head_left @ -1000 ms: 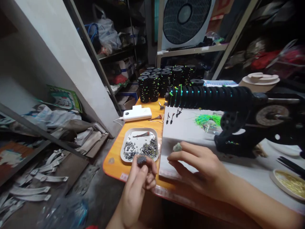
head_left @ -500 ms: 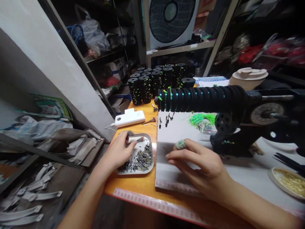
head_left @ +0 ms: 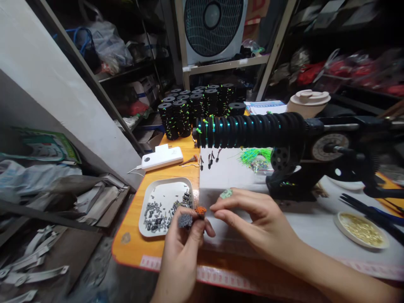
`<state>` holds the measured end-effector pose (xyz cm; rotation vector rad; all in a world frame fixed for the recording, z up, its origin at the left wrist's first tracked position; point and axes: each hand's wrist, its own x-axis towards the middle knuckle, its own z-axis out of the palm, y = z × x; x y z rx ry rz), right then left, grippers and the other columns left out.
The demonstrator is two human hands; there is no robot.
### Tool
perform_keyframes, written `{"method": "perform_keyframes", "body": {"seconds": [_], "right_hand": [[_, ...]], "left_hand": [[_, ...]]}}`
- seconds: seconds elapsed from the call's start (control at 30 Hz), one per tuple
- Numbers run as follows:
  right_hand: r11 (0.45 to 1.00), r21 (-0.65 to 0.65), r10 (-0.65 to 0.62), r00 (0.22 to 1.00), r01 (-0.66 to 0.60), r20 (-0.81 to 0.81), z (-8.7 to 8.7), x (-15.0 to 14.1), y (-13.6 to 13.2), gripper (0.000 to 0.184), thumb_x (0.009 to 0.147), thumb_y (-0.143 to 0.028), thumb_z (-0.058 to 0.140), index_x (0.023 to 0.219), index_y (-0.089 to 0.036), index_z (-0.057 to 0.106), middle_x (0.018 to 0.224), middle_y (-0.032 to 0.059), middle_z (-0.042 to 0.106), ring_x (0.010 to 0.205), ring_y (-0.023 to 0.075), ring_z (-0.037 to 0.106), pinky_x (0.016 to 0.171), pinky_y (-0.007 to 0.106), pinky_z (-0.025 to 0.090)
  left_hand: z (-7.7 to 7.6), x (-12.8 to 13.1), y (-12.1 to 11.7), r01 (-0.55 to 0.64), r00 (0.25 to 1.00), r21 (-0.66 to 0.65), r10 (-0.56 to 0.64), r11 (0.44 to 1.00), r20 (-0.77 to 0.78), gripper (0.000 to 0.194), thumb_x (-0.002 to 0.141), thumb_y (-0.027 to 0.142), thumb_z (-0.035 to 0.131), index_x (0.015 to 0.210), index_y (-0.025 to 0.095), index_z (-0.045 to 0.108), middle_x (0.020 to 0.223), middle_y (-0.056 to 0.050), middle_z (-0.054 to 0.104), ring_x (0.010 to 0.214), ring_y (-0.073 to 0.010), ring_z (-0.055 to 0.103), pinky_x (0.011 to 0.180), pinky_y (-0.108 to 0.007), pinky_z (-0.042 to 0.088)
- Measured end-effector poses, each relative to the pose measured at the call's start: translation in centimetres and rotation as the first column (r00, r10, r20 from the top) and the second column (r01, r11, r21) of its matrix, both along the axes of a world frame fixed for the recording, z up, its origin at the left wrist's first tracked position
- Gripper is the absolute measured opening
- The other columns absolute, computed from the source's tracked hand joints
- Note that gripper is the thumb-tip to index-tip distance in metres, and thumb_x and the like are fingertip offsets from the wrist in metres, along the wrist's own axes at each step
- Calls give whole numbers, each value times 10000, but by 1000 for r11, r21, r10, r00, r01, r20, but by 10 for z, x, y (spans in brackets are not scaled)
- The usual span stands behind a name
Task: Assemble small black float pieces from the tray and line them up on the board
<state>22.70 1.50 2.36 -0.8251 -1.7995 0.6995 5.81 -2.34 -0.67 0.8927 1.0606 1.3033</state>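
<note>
Orange wood makes the table (head_left: 132, 248), spread below the left hand (head_left: 181, 252) and out past its grip. A white board (head_left: 233, 176) covers it to the right of that grip. Beyond and to the right on this stands a black machine (head_left: 290, 189), its ribbed roll (head_left: 246, 130) lying level, farther off than both hands. Well behind the grip, on a shelf, is the fan (head_left: 213, 25); below it and nearer, black spools (head_left: 181, 120) stand upright in a cluster. The right hand (head_left: 265, 210) is just right of the grip, thumb and index fingertip nearly meeting; I cannot tell whether they hold anything. Just beyond and left of the grip sits the tray (head_left: 164, 191), with small dark bits (head_left: 156, 214) scattered in it. Farther past the tray lies a white box (head_left: 162, 160) with a cable. Well to the right of the grip is a dish (head_left: 338, 221) of gold pieces. Green strands (head_left: 255, 156) lie beyond the right hand. The left hand's thumb and fingers clasp a grey bundle (head_left: 185, 220), with a smaller orange bundle (head_left: 200, 209) beside it, on the side facing the right hand. Green wrap (head_left: 226, 193) rings the right index finger
</note>
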Motion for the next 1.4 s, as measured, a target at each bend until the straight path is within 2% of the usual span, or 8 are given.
{"method": "perform_keyframes", "body": {"seconds": [0.17,0.37,0.5,0.7,0.87,1.23,1.33,1.4], "right_hand": [[999,-34,40,999,-40,17,-2,-1,-1,99,905,-148,675,924,-159,771,733,21,699,648,105,640,618,193,478],[999,-22,44,997,-43,69,2,-1,-6,90,869,-107,659,817,-151,718,690,2,629,624,100,574,580,196,439],[996,-25,85,993,-83,83,3,-1,-9,81,855,-99,663,801,-151,693,684,-1,622,622,102,559,578,201,440],[998,28,62,997,-63,35,4,4,-5,104,916,-133,656,906,-193,740,783,25,723,704,131,642,649,226,491],[993,-2,118,990,-118,76,5,5,-2,97,909,-150,676,902,-182,768,770,25,709,657,113,623,613,206,479],[977,-89,204,973,-195,105,14,3,-11,102,845,-83,663,784,-162,686,726,0,629,661,106,557,596,199,433],[977,-83,204,975,-196,92,12,3,-13,111,836,-70,646,783,-167,653,741,-1,624,674,110,557,610,206,437],[983,-57,178,981,-173,80,9,2,-14,102,849,-82,645,797,-170,642,746,-1,620,680,112,552,617,211,435]], "left_hand": [[-13,17,-7,-108,993,27,107,994,45,224,841,396,743,864,211,617,797,23,637,720,-118,583,672,-220,465],[-8,26,-14,-177,976,118,189,977,-108,245,851,462,706,870,229,633,763,37,619,720,-119,561,702,-195,459],[-8,28,-19,-237,967,93,244,967,-74,263,817,463,741,868,222,650,780,18,639,743,-143,590,720,-222,471],[-5,20,-23,-141,984,1,140,990,112,292,774,473,782,779,196,689,627,6,652,636,-150,599,665,-251,461],[0,13,-25,-31,997,-17,32,999,64,297,760,467,799,736,179,728,620,-20,671,628,-157,590,656,-267,441],[6,12,-23,7,994,-69,-14,998,-107,382,754,508,780,647,174,630,613,17,531,620,-132,468,589,-234,405],[8,16,-26,-37,997,-75,32,997,-76,359,732,520,795,712,190,656,658,11,592,650,-143,525,617,-236,443],[7,21,-27,-156,987,-47,153,987,-50,343,691,497,836,807,212,684,734,10,661,712,-154,595,675,-237,477]]}}
